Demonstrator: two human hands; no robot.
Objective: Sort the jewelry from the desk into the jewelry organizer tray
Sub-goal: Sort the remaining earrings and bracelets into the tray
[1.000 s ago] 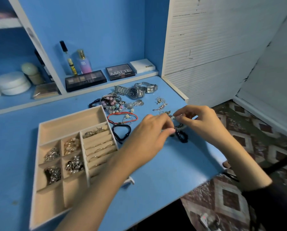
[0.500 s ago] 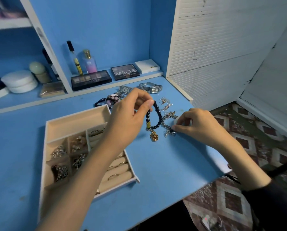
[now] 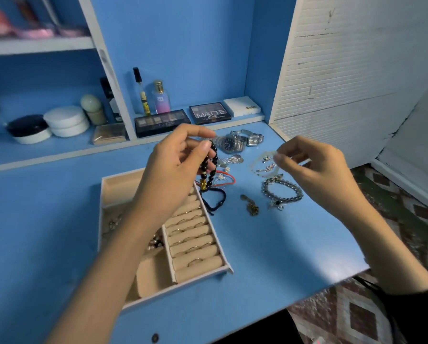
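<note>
The blue worktop [image 3: 270, 256] carries the organizer tray [image 3: 229, 269] near its front edge, with the unsorted jewelry spread behind and to the right of it. The tray's large rear compartment [image 3: 119, 188] looks bare where it shows. The right-hand column holds ring rolls [image 3: 191, 235] with several thin rings seated in their slots. The small left compartments hold silvery pieces, mostly hidden under the forearm.

Above the tray's far corner, the left hand [image 3: 173, 167] has its grip pinched on a black beaded bracelet [image 3: 209, 167], which hangs with a gold charm at the bottom. The right hand [image 3: 314, 167] pinches a pale, translucent bracelet [image 3: 263, 157] above the pile; it is blurred, so I cannot tell its make.

On the worktop lie two watches [image 3: 240, 141], a red cord bracelet [image 3: 229, 177], a dark cord bracelet [image 3: 216, 201], a grey beaded bracelet [image 3: 282, 192] and a small gold piece [image 3: 251, 207].

The main risk, I judge, is the dangling charm snagging the cords below it and dragging them along. The pale bracelet, held by a light pinch, could slip back into the earrings and tangle. With both hands loaded, either piece may land in the wrong compartment or on the rings.
</note>
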